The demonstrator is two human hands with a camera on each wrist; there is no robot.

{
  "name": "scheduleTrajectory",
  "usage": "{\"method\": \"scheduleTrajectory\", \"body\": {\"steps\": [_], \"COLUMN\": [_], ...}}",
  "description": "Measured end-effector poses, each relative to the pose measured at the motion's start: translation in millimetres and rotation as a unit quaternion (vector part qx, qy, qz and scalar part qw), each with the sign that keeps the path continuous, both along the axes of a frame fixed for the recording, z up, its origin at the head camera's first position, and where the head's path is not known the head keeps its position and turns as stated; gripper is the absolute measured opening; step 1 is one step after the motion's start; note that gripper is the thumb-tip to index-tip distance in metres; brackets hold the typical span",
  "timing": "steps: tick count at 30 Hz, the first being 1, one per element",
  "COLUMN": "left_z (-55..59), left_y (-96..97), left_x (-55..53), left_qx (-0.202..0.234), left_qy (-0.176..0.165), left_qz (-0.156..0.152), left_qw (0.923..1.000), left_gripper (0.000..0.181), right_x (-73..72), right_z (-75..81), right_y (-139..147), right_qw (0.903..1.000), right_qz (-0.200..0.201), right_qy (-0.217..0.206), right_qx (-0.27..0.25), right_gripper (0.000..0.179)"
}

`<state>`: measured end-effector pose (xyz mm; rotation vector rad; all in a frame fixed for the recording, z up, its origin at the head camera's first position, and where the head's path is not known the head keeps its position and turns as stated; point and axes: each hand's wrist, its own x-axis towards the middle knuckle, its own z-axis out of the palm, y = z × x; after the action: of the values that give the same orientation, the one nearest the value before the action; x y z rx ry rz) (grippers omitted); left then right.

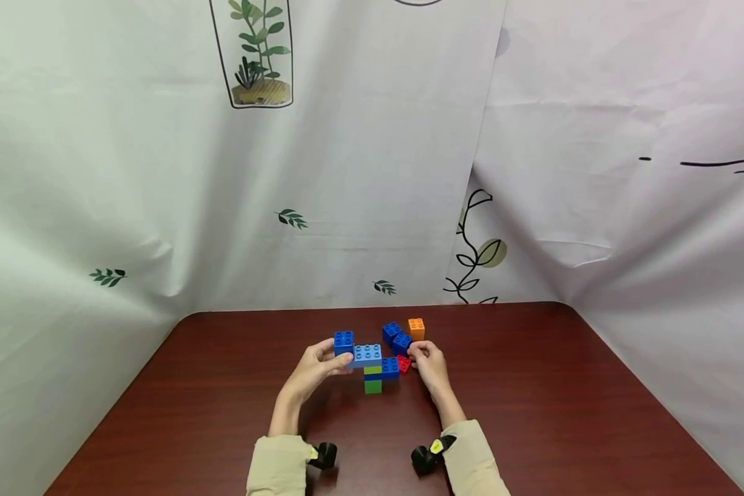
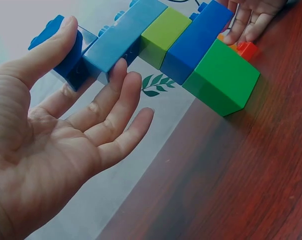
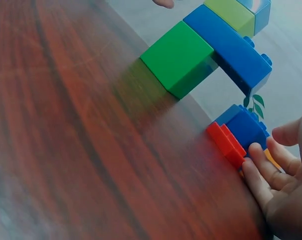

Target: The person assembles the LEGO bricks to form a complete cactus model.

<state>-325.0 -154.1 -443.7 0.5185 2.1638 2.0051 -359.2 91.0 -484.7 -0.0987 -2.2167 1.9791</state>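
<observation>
A stack of toy building bricks stands on the table: a green brick [image 1: 373, 387] lowest, then a blue brick [image 2: 195, 42], a lime brick [image 2: 165, 36] and a light blue brick [image 1: 368, 355] reaching left. At that left end my left hand [image 1: 315, 370] grips a dark blue brick [image 1: 344, 342], thumb across its near side, other fingers below and behind. Whether it is fully pressed down, I cannot tell. My right hand [image 1: 430, 364] is beside the loose bricks, fingertips at a loose blue brick [image 3: 246, 127] and a red brick [image 3: 226, 144], its fingers loosely bent.
Behind the right fingers lie another blue brick [image 1: 390, 333] and an orange brick [image 1: 416, 328]. The dark red-brown table [image 1: 533, 413] ends at a white patterned cloth [image 1: 347, 151] hung at the back and sides. Each wrist wears a black camera [image 1: 424, 459].
</observation>
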Motion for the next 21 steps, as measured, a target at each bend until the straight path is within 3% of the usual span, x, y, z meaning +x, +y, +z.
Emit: {"method": "scheduleTrajectory", "body": {"steps": [13, 21], "left_z": [0.3, 0.3], "left_y": [0.9, -1.9], "left_x": [-1.2, 0.6], "left_qx": [0.008, 0.014], "left_qy": [0.010, 0.004], "left_qz": [-0.001, 0.006], "left_qw": [0.9999, 0.9999], "left_gripper": [0.052, 0.053], "right_x": [1.6, 4.3], "right_z": [-2.6, -4.5], "right_y": [10, 11], "right_qw": [0.9948, 0.9905], "right_qz": [0.058, 0.085], "right_qy": [0.027, 0.019], "right_qx": [0.079, 0.106], "right_gripper": [0.022, 0.029]}}
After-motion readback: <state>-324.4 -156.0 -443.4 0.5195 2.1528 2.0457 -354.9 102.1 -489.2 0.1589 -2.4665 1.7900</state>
